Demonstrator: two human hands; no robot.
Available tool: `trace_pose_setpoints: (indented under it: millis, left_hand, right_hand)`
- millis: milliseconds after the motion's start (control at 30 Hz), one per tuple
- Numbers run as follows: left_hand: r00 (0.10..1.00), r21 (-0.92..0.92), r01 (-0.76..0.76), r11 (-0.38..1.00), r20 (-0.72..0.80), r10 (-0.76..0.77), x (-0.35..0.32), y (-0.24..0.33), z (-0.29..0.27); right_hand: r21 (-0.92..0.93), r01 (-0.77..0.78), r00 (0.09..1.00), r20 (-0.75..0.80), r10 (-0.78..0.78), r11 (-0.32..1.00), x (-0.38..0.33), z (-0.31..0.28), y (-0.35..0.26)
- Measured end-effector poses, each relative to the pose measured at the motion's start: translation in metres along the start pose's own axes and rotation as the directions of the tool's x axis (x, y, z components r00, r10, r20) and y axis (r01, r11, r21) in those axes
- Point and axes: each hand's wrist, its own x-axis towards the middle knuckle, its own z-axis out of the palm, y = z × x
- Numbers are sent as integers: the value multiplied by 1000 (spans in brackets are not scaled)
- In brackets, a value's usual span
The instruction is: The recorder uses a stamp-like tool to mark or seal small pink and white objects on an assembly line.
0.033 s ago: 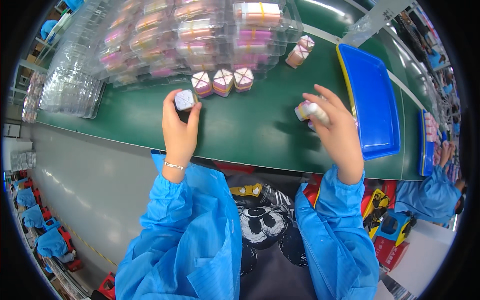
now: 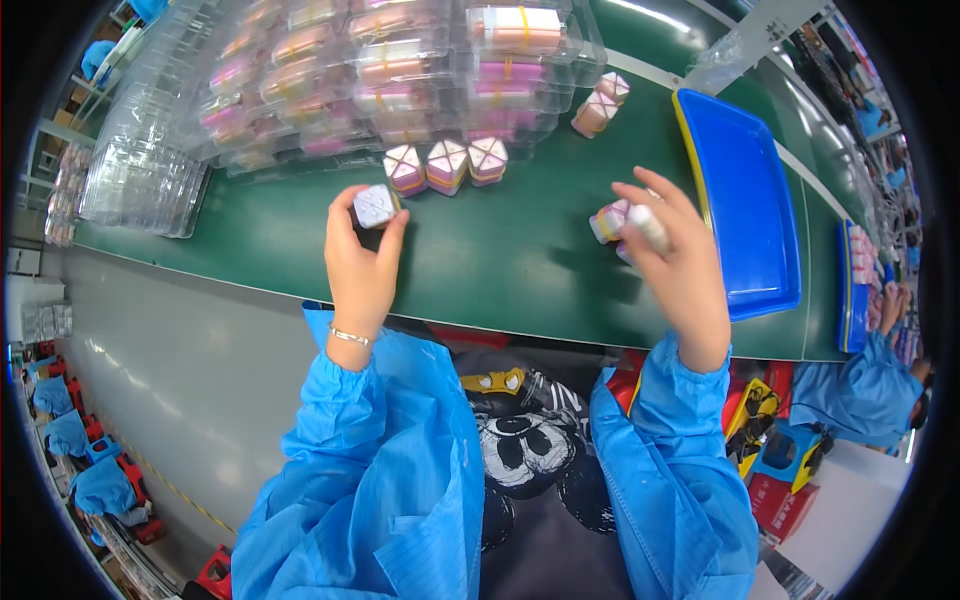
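Note:
My left hand (image 2: 362, 245) grips a small white-topped block (image 2: 375, 206) between thumb and fingers, above the green table. Its lower part is hidden. My right hand (image 2: 680, 245), fingers bent, holds a small white piece (image 2: 650, 229), blurred by motion; its kind cannot be made out. Just left of those fingers, a banded pink-and-white bundle (image 2: 608, 222) rests on the table, with part of another piece below it. Three banded six-sided bundles (image 2: 446, 166), white on top and pink at the sides, stand in a row beyond my left hand.
Stacked clear plastic trays (image 2: 400, 75) filled with banded bundles stand at the back. Other clear trays (image 2: 140, 170) are piled at the left. Two bundles (image 2: 596, 112) stand at the far right, near a blue tray (image 2: 750, 220). A co-worker's sleeve (image 2: 850, 400) shows at the right.
The block in my left hand has tilted and shifted slightly right and down. My right hand has moved a little, and the white piece in it has shifted slightly right and down.

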Motion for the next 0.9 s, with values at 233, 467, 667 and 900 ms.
trace_pose_setpoints:
  millis: [233, 467, 667, 900]
  left_hand:
    - [900, -152, -223, 963, 348, 263, -28, 62, 31]
    - [811, -117, -257, 959, 513, 280, -33, 76, 75]
    - [873, -369, 8, 929, 456, 173, -34, 71, 73]
    - [795, -605, 547, 578, 592, -132, -8, 74, 37]
  right_hand:
    - [711, 272, 928, -373, 20, 648, 1, -16, -19]
    - [810, 292, 946, -323, -29, 509, 8, 19, -31]
    - [835, 283, 930, -360, 79, 472, 9, 21, -16]
    - [816, 198, 946, -304, 112, 542, 4, 22, -6]
